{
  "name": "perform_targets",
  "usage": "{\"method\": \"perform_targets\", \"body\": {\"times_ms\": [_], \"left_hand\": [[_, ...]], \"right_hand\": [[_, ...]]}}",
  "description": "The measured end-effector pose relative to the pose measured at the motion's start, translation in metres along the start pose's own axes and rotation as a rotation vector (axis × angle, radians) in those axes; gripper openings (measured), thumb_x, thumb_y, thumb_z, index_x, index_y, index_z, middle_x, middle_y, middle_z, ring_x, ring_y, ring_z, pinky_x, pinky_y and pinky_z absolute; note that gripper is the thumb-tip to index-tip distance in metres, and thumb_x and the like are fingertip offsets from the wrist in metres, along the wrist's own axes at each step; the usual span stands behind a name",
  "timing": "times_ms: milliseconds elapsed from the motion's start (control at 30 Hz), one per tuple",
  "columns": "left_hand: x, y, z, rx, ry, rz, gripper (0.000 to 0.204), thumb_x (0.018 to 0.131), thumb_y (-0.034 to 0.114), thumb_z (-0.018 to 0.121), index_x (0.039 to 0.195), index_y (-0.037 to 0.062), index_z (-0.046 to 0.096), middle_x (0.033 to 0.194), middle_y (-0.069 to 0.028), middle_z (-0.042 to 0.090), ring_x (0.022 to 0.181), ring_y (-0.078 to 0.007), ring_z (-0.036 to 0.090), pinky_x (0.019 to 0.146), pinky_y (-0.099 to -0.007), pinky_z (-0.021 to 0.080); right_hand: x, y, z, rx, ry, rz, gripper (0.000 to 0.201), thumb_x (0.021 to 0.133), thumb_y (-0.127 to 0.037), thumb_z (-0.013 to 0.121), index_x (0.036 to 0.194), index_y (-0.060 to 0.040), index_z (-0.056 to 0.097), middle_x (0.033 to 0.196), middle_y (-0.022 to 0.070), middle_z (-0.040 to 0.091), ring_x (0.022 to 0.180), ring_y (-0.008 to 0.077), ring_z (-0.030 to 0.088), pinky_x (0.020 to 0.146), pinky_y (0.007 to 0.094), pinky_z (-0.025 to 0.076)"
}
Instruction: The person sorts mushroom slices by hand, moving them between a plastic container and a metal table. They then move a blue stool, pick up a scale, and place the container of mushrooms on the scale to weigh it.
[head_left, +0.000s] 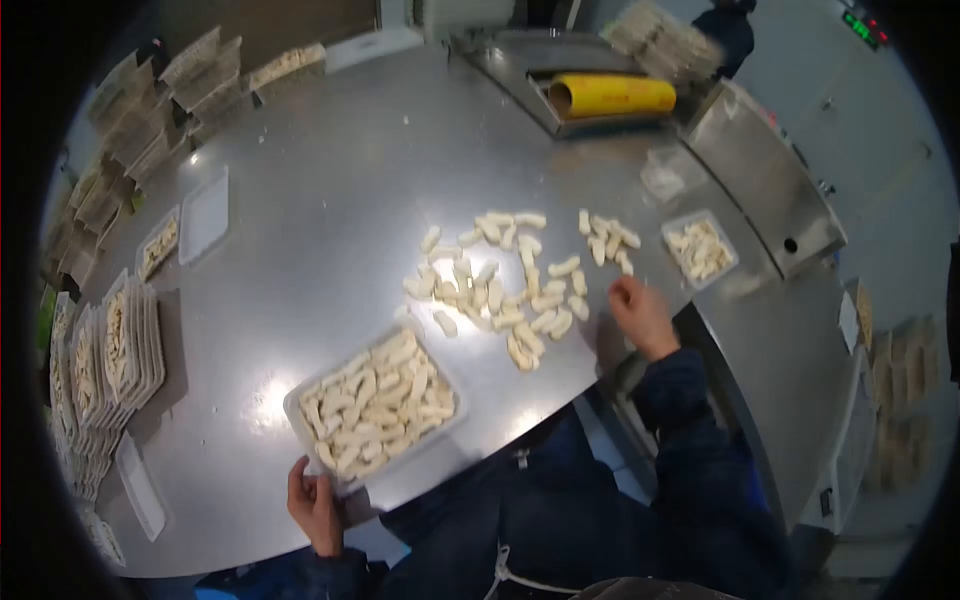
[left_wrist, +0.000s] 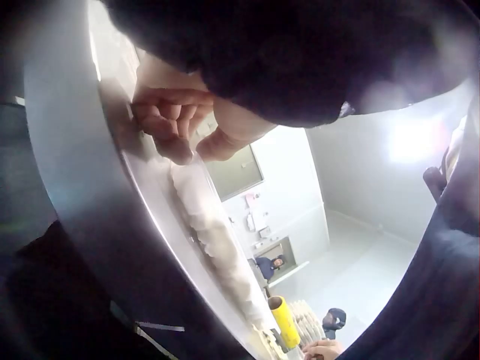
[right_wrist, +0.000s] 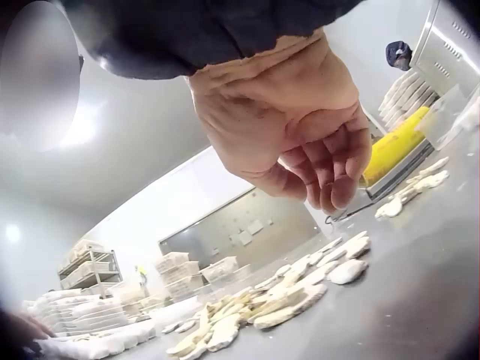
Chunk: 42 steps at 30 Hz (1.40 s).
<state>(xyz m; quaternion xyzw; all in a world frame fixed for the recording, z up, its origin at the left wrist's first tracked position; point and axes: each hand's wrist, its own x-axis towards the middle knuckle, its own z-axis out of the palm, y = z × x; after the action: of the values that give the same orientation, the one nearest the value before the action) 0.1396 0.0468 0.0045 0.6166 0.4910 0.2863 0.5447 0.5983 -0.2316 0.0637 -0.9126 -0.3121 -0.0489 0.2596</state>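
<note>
My left hand [head_left: 316, 510] is at the near left corner of a large clear tray [head_left: 457, 405] full of pale, finger-shaped pieces [head_left: 375, 400]. In the left wrist view, the thumb and curled fingers of the left hand [left_wrist: 184, 127] pinch the rim of the tray [left_wrist: 214, 232]. My right hand [head_left: 643, 315] hovers right of a loose spread of similar pieces [head_left: 495, 290], below a smaller cluster [head_left: 605, 238]. The right wrist view shows the right hand [right_wrist: 289, 127] with loosely bent fingers above the pieces [right_wrist: 289, 296], with nothing visible in them.
A small filled tray [head_left: 700, 250] lies to the right. At the back a yellow roll [head_left: 615, 95] sits in a metal holder. Stacked filled trays [head_left: 120, 345] and an empty white tray [head_left: 205, 215] are on the left. Another person [head_left: 728, 35] is at the far right.
</note>
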Motion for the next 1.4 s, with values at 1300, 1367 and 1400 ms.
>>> {"method": "perform_targets", "body": {"times_ms": [1300,1367,1400], "left_hand": [[-0.005,-0.032,0.006,0.108,0.199,0.27,0.03,0.103,0.011,0.054,0.13,-0.0024,0.057,0.086,0.0006,0.052,0.078,-0.006,0.045,0.068,-0.0199,0.038],[-0.006,-0.029,0.01,0.122,0.229,0.287,0.028,0.103,0.009,0.054,0.128,-0.0027,0.058,0.086,0.0003,0.052,0.078,-0.0067,0.044,0.07,-0.0199,0.037],[-0.006,-0.027,0.012,0.117,0.232,0.289,0.028,0.103,0.009,0.054,0.128,-0.0027,0.058,0.086,0.0003,0.052,0.078,-0.0067,0.045,0.07,-0.0199,0.038]], "right_hand": [[-0.007,-0.074,0.059,0.091,-0.191,-0.346,0.018,0.082,-0.002,0.061,0.098,-0.0062,0.068,0.095,0.0098,0.059,0.09,0.0297,0.06,0.076,0.0396,0.05],[-0.005,-0.074,0.062,0.077,-0.199,-0.358,0.02,0.081,-0.001,0.062,0.098,-0.0064,0.069,0.097,0.0098,0.058,0.09,0.0302,0.059,0.077,0.0397,0.05],[-0.004,-0.074,0.062,0.069,-0.197,-0.375,0.019,0.08,-0.001,0.062,0.098,-0.0064,0.068,0.098,0.0097,0.058,0.091,0.0303,0.059,0.077,0.0399,0.05]]}}
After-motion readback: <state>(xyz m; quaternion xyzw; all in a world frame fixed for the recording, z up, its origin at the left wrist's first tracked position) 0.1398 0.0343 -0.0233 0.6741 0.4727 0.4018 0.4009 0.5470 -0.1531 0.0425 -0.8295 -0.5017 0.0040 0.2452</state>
